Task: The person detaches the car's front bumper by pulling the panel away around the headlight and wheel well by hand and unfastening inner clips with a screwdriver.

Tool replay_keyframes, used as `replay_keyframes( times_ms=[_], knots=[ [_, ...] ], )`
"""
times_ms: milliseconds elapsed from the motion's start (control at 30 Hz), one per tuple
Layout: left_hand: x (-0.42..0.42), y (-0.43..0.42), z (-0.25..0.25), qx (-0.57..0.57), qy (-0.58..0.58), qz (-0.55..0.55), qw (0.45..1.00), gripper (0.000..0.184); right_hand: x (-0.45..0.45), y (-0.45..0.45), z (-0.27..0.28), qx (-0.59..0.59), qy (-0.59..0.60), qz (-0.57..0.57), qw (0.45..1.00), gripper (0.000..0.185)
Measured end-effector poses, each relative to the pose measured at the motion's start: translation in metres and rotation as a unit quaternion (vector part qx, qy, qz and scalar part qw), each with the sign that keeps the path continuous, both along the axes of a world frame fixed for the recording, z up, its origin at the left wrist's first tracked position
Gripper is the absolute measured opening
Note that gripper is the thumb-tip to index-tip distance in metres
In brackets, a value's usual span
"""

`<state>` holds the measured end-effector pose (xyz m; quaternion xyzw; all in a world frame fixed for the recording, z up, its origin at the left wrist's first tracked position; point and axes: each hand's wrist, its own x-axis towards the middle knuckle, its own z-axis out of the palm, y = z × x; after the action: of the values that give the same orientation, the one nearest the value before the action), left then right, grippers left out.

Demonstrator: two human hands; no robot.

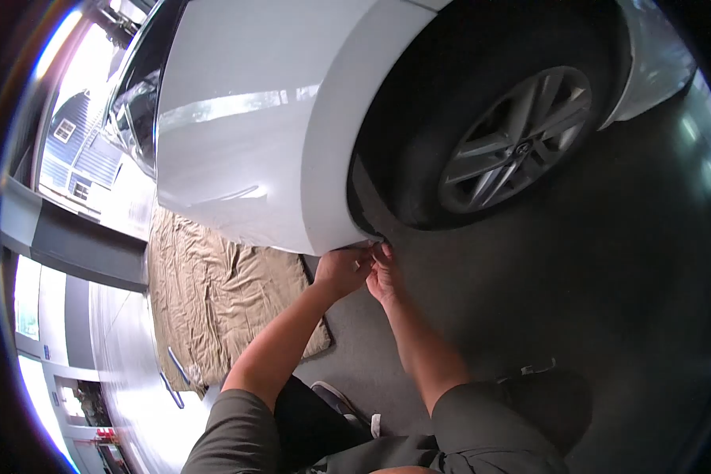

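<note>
Both hands meet at the lower rear corner of a white car bumper (237,150), just below the wheel arch edge (324,166). My left hand (344,271) has its fingers curled in a pinch against the underside of that corner. Beside it, nearly touching, my right hand (385,276) is closed too, with thumb and fingertips raised to the same edge. Whatever lies between the fingers is too small and hidden to name. Above and to the right of the hands stands the tyre (415,174) with its silver spoked wheel rim (521,146).
A wrinkled tan padded mat (221,292) lies on the floor left of my hands, partly under the bumper. Two blue bars (172,387) rest at its near edge. My shoe (336,397) is below. A small light-coloured object (539,367) lies on the dark floor (498,300) at right.
</note>
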<state>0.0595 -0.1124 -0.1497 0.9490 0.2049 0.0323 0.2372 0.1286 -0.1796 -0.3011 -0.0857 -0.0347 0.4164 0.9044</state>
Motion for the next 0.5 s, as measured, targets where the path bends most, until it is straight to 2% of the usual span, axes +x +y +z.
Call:
replay_keyframes(
  times_ms=[100, 167, 267, 367, 467, 500],
  knots=[
    [0.0, -0.004, 0.005, -0.001, 0.035, 0.025, 0.999, 0.03, -0.014, -0.008, 0.001, -0.047, 0.039, 0.014, 0.998, 0.018],
    [-0.001, -0.005, 0.002, -0.009, 0.032, 0.032, 0.999, 0.032, -0.02, -0.023, 0.036, -0.13, 0.094, 0.018, 0.987, 0.012],
    [-0.003, 0.0, -0.004, -0.015, 0.003, 0.019, 1.0, 0.034, -0.022, -0.032, 0.007, -0.072, 0.117, 0.123, 0.983, 0.011],
    [-0.005, 0.005, -0.009, -0.007, 0.016, 0.003, 1.0, 0.034, -0.017, -0.033, -0.006, -0.068, 0.07, 0.165, 0.981, 0.009],
    [-0.006, 0.003, -0.008, 0.003, -0.01, 0.001, 1.0, 0.034, 0.005, -0.04, -0.009, -0.068, -0.003, 0.234, 0.97, 0.016],
    [-0.005, 0.002, -0.004, 0.037, -0.015, -0.016, 0.999, 0.03, 0.006, -0.045, 0.001, -0.106, 0.011, 0.224, 0.969, 0.014]
  ],
)
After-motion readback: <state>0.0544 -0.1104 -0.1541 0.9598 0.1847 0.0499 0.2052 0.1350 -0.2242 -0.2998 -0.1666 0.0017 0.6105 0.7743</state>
